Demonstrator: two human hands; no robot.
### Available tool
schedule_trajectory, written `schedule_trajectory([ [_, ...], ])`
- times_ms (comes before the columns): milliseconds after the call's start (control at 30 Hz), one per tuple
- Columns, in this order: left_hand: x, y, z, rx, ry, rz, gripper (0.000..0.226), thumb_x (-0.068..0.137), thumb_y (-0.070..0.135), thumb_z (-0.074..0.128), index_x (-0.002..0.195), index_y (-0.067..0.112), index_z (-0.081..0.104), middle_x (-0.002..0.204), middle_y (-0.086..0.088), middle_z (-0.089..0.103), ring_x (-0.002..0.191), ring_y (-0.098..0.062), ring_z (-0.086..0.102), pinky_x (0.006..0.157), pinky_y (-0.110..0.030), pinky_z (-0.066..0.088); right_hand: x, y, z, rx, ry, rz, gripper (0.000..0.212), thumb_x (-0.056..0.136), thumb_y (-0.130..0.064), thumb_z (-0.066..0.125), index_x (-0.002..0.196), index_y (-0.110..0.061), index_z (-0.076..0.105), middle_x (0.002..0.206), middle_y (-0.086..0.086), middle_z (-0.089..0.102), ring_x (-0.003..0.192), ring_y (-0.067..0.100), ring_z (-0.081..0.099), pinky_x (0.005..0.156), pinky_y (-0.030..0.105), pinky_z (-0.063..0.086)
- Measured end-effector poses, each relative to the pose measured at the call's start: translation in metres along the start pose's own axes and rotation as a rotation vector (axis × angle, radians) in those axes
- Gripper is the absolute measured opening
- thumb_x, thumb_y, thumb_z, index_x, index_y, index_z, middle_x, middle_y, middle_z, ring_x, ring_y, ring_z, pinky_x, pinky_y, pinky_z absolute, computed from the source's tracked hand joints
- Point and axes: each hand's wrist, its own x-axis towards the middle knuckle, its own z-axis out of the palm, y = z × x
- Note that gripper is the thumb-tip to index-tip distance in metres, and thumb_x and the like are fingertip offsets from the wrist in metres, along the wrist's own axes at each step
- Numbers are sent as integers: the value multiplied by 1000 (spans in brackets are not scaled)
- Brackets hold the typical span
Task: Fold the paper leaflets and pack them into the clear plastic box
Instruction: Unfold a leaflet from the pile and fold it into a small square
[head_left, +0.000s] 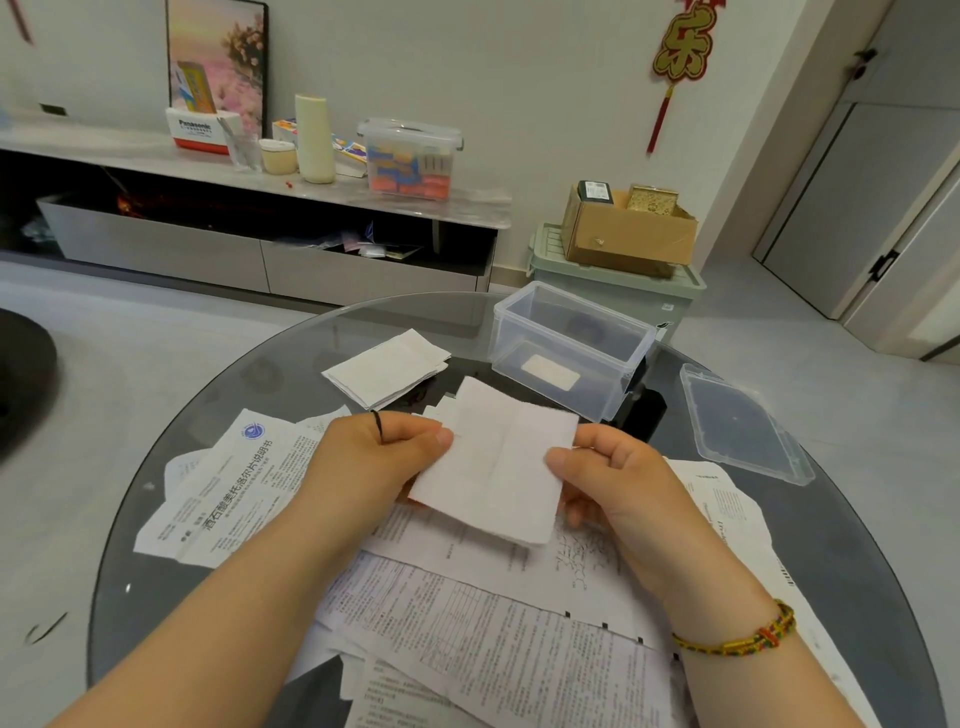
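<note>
Both hands, left (387, 457) and right (605, 475), pinch the folded leaflet (493, 467) at its side edges, above the surface (156, 493). The paper looks thin, light and soft, so holding the edges seems best. The clear box (571, 348) stands at one o'clock.

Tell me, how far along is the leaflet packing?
Early. Done: one folded stack lies beside the clear plastic box, whose lid is off. In hand: left hand and right hand pinch a folded leaflet. Left: many unfolded leaflets cover the table, and the box looks unpacked apart from one small white piece.
</note>
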Motion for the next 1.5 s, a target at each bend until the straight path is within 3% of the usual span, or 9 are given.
schedule_trajectory([
  [333,5,3,-9,51,-45,5,13,81,7,65,72,15,69,56,8,67,51,-3,61,50,-8,47,1,-8,4,-62,-35,77,13,87,-5,53,76,-8,59,54,3,65,42,10,55,41,18,39],
  [500,10,5,-21,106,-81,25,17,81,8,65,73,22,71,62,11,70,62,-2,64,64,-13,50,20,-25,8,-312,-103,120,9,84,-8,59,78,-12,65,67,3,63,49,10,49,43,16,38],
  [633,17,5,-32,153,32,84,16,85,13,60,79,25,69,73,7,68,69,-7,61,58,-5,45,46,-39,16,-427,-134,112,16,86,-9,57,71,-12,62,72,4,59,57,13,46,45,15,39],
  [767,28,1,-50,457,203,133,26,91,24,50,116,23,58,111,8,60,107,-11,55,83,-17,36,78,-48,25,-329,-81,107,19,90,-7,51,72,-12,58,74,7,58,62,14,49,52,19,41],
  [900,37,-3,-65,743,234,119,33,94,22,43,127,24,49,135,2,46,119,-20,47,95,-29,38,110,-51,42,-282,-25,122,17,91,-9,49,78,-11,58,69,5,56,54,10,46,50,19,33],
  [1067,45,-9,-71,841,175,57,35,95,20,39,129,23,46,136,3,43,119,-20,47,100,-31,39,142,-50,73,-361,37,170,9,92,-11,48,94,-8,57,70,6,51,52,11,39,37,14,30],
  [1167,48,-11,-72,883,157,40,35,95,22,39,129,25,45,136,4,43,116,-21,50,98,-28,36,155,-47,87,-410,62,198,12,92,-11,48,89,-10,60,70,8,47,53,15,35,47,19,28],
  [1367,52,-13,-74,909,160,38,35,95,25,40,130,27,45,137,6,43,121,-17,46,98,-25,34,171,-37,96,-541,20,162,28,91,-6,47,115,2,57,63,4,41,51,13,33,47,20,27],
  [1500,52,-12,-73,913,152,33,35,95,27,41,130,27,45,137,7,43,122,-17,45,100,-26,34,174,-29,95,-578,-16,118,13,88,-5,52,96,-10,61,60,0,42,49,11,36,44,20,29],
])
